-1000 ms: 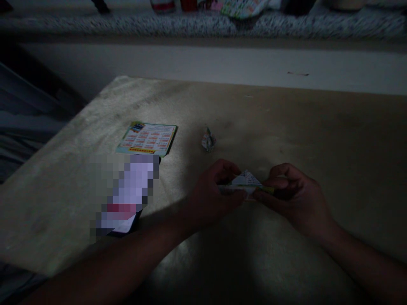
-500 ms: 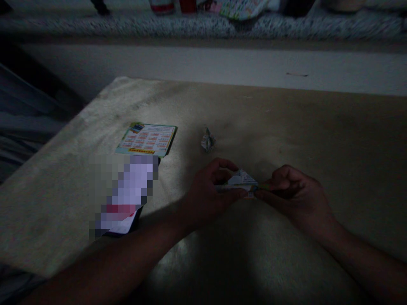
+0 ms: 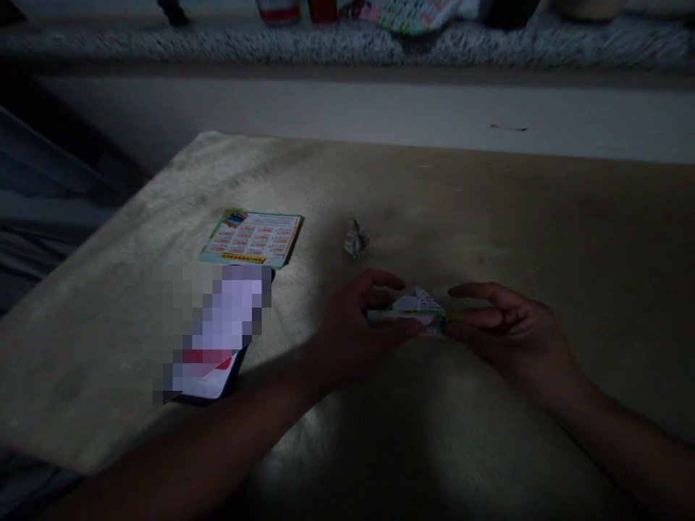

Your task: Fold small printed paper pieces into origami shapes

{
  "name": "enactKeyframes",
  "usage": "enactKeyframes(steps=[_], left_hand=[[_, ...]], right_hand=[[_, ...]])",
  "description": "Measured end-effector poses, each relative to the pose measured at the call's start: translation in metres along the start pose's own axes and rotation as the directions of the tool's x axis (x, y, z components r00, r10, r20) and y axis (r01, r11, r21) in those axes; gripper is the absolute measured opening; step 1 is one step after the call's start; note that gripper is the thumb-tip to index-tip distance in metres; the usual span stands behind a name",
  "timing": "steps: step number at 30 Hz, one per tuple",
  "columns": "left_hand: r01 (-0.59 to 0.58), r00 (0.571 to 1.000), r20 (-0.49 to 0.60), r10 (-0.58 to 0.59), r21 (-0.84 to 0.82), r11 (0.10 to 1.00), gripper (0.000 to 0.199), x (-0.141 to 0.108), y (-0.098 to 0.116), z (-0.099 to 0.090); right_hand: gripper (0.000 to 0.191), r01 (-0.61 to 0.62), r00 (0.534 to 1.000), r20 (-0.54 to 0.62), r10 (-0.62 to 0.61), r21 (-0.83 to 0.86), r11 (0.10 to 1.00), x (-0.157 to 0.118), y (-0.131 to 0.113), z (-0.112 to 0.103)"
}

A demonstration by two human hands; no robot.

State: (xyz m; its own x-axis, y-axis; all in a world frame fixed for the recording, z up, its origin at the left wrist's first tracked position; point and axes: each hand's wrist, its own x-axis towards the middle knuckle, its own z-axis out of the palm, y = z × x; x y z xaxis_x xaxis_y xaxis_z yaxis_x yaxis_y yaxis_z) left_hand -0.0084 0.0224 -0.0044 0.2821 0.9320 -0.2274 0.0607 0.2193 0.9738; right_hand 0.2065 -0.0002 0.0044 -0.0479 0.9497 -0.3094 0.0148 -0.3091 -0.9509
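Note:
A folded piece of printed paper [image 3: 417,301], with a pointed top and a flat band below, is held between both hands above the table. My left hand [image 3: 361,329] grips its left part, the thumb lying along the front. At the right end, my right hand [image 3: 502,322] pinches the paper between thumb and fingers, with the index finger raised off it. Beyond my left hand, a small folded paper piece [image 3: 356,240] stands on the table.
On the left of the table [image 3: 135,289] lie a printed calendar card [image 3: 253,237] and, nearer, a phone [image 3: 217,340] with a blurred screen. Behind the table runs a speckled stone ledge [image 3: 217,47] bearing a red container [image 3: 323,10] and a colourful packet [image 3: 415,14].
My right index finger has lifted and stretched away from the paper. The right hand has shifted slightly right, and the held paper has moved a little with it.

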Motion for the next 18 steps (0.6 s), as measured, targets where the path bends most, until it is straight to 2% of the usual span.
enactKeyframes(steps=[3,7,12,14,18], left_hand=[[-0.003,1.000,-0.009,0.003,-0.003,1.000,0.050,-0.001,0.000,0.001],[0.002,1.000,0.017,-0.002,0.012,1.000,0.049,-0.003,0.000,0.006],[0.007,1.000,-0.007,-0.007,0.013,1.000,0.054,-0.003,-0.002,0.008],[0.000,1.000,-0.026,0.000,-0.008,1.000,0.053,-0.003,-0.002,0.007],[-0.018,1.000,0.009,0.018,-0.034,0.999,0.049,-0.003,-0.002,0.007]], right_hand=[[0.043,0.078,0.997,-0.026,-0.079,-0.024,0.997,0.000,0.002,0.000],[0.040,0.183,0.982,-0.033,-0.187,-0.100,0.978,-0.001,0.004,0.006],[0.025,0.269,0.959,-0.055,-0.277,-0.124,0.955,-0.001,0.004,0.009],[0.025,0.272,0.957,-0.070,-0.281,-0.108,0.956,0.000,0.004,0.008],[0.030,0.213,0.977,0.011,-0.213,-0.076,0.974,-0.001,0.004,0.008]])
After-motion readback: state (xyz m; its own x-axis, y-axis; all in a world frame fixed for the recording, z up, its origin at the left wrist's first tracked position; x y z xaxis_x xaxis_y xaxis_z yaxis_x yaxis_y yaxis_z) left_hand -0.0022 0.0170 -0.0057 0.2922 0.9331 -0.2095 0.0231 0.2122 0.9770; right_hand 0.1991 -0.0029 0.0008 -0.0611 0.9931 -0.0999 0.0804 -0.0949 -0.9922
